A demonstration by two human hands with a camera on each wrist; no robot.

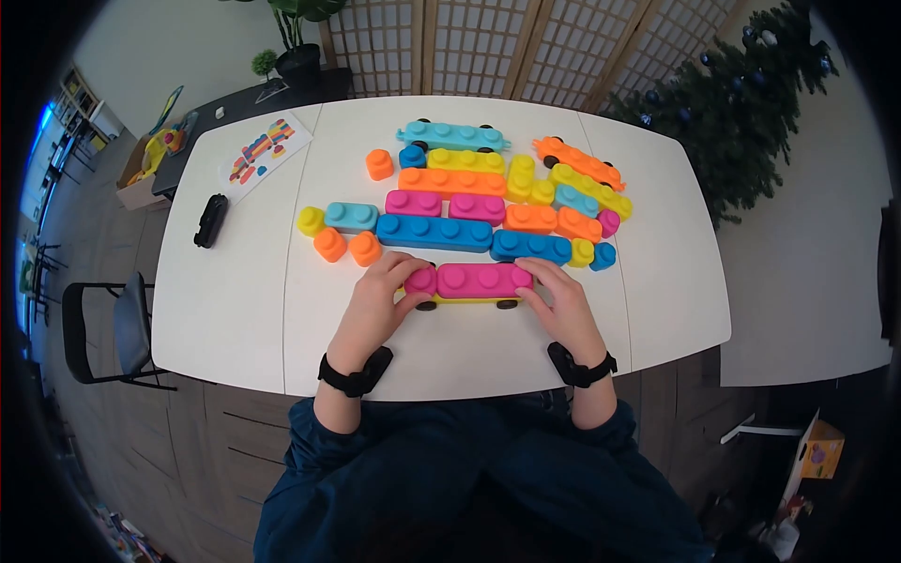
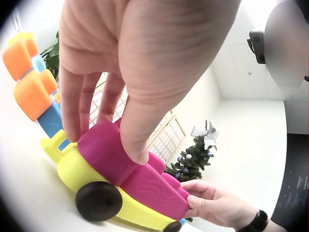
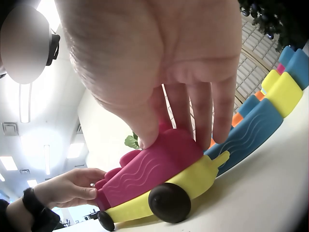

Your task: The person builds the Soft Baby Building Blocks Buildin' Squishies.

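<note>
A yellow wheeled car base [image 2: 137, 212] with black wheels [image 3: 170, 202] stands on the table near its front edge. On it sit a small magenta block [image 1: 421, 281] at the left end and a long magenta block [image 1: 481, 279] beside it, with studs facing up. My left hand [image 1: 374, 298] pinches the small block between thumb and fingers. At the other end, my right hand [image 1: 566, 305] grips the long block's right end, thumb on the near side and fingers on the far side. Blue blocks [image 1: 434, 232] lie just beyond both hands.
Beyond the car, rows of coloured blocks cover the table [image 1: 235, 300]. A turquoise wheeled base [image 1: 454, 136] and an orange wheeled base [image 1: 579, 163] stand at the back. To the left lie a picture sheet [image 1: 291, 139] and a black object [image 1: 211, 221].
</note>
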